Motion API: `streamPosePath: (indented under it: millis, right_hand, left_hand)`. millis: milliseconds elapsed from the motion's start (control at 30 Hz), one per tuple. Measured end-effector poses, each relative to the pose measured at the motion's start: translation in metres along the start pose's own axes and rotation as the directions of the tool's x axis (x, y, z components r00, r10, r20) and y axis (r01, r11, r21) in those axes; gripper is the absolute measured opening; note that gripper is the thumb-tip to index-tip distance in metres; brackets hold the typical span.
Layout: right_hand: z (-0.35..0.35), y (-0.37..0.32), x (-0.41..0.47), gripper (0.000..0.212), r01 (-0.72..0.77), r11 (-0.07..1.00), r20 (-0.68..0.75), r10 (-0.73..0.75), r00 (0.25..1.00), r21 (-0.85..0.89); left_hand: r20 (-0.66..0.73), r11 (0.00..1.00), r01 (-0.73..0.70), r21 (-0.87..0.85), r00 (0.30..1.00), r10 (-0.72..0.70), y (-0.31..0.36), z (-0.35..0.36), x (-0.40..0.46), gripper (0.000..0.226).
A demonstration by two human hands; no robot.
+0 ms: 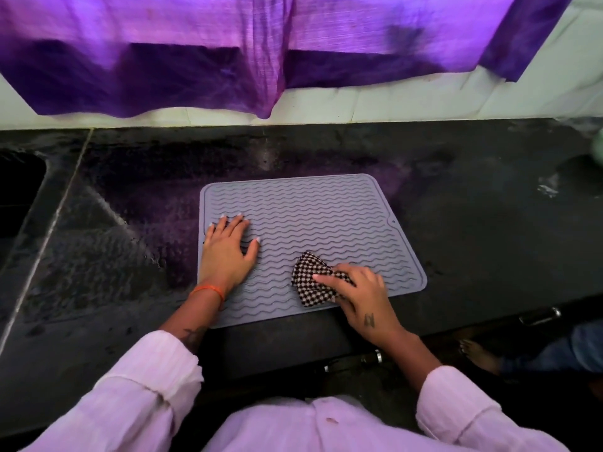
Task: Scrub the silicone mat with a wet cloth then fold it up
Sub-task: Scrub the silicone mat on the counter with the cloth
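A grey silicone mat (313,236) with wavy ridges lies flat and unfolded on a dark stone counter (473,207), its near edge close to the counter's front edge. The left hand (228,252) presses palm-down on the mat's left side, fingers straight and spread, an orange thread (208,291) around its wrist. The right hand (362,295) grips a bunched checkered cloth (311,275) against the mat's near right part, fingers curled around it. Pale pink sleeves (143,393) are rolled to the forearms. A purple curtain (261,50) hangs over the white tiled wall (424,102) behind. At far left, a dark sink opening (19,187) is partly visible. A bare foot (478,353) shows below the counter at right.
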State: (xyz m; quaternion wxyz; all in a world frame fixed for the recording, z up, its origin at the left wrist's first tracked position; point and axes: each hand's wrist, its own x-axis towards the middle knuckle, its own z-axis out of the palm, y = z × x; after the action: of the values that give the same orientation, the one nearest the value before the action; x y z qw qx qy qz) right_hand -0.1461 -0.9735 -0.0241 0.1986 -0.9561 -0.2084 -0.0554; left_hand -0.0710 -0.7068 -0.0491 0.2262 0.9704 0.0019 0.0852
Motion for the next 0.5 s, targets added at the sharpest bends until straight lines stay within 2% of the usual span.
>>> streamPosePath:
  millis: [67, 200, 333, 500]
  right_hand:
    - [0.001, 0.001, -0.003, 0.047, 0.042, 0.999, 0.006, -0.042, 0.999, -0.011]
    - [-0.009, 0.014, 0.008, 0.048, 0.085, 0.995, 0.105, -0.089, 0.990, 0.042]
    - [-0.009, 0.027, -0.013, 0.041, 0.129, 0.989, 0.030, -0.131, 0.991, 0.065]
    - [-0.016, 0.035, -0.006, 0.041, 0.176, 0.980, 0.082, -0.184, 0.979, 0.095]
  left_hand:
    - [-0.010, 1.000, 0.002, -0.002, 1.000, -0.002, 0.001, -0.001, 0.000, 0.051]
    - [-0.006, 1.000, -0.002, 0.018, 1.000, 0.002, 0.001, -0.001, -0.003, 0.052]
    - [0.006, 0.998, 0.007, 0.057, 1.000, -0.007, 0.004, -0.001, -0.005, 0.053]
    - [0.032, 0.994, 0.022, 0.108, 0.999, -0.026, 0.008, -0.002, -0.004, 0.053]
